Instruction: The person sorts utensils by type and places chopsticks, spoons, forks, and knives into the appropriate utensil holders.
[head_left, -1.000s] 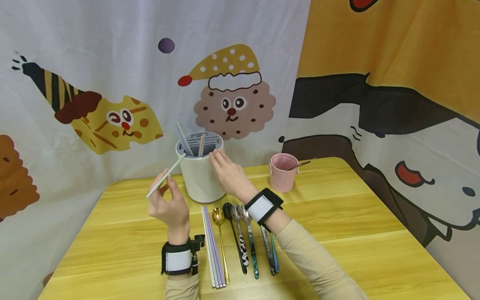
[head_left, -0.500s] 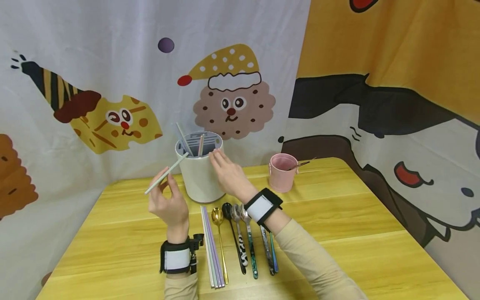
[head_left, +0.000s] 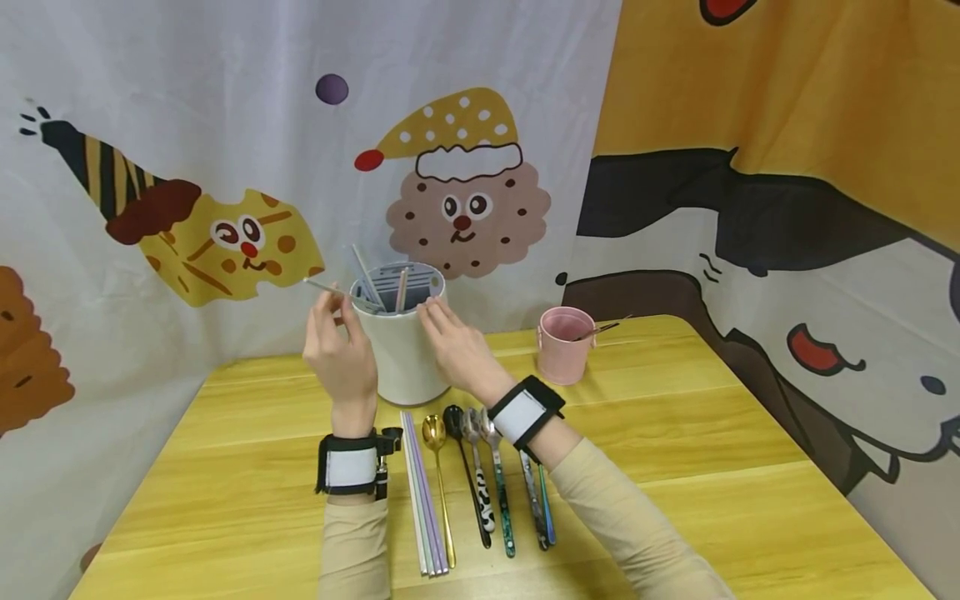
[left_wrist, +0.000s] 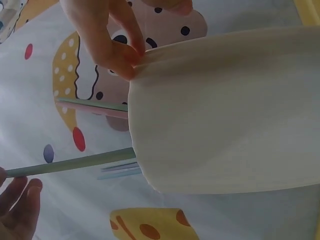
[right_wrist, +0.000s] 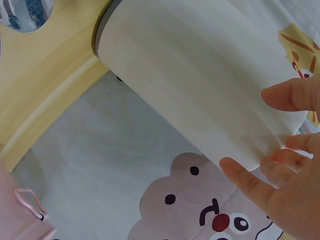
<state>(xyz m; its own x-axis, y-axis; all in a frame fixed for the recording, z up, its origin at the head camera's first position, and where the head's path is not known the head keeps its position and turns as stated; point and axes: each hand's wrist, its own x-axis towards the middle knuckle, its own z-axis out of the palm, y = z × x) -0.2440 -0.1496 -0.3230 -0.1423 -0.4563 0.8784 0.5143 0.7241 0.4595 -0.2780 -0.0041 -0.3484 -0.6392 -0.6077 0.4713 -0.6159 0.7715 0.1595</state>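
Note:
My left hand point(head_left: 339, 354) pinches a pale green chopstick point(left_wrist: 75, 163) between thumb and fingers. One end of the chopstick dips inside the mouth of a white cylindrical utensil holder point(head_left: 408, 358); the other points up and left. My right hand point(head_left: 463, 346) holds the holder's rim at its right side, as the right wrist view also shows, with the thumb point(right_wrist: 287, 96) by the outer wall. Inside stand a few more chopsticks, pale green point(head_left: 366, 271) and pink point(head_left: 402, 290) among them. Their lower ends are hidden by the wall.
In front of the holder lie several chopsticks point(head_left: 423, 500), a gold spoon point(head_left: 441, 467), a black spoon point(head_left: 468, 475) and several patterned-handle spoons point(head_left: 497, 475), partly under the right forearm. A pink bucket point(head_left: 564, 354) with thin dark-handled items stands right. A printed curtain point(head_left: 247, 50) hangs behind.
My left hand has risen, and the chopstick has swung from slanting up toward the holder to slanting down into its mouth. The right hand stays on the rim.

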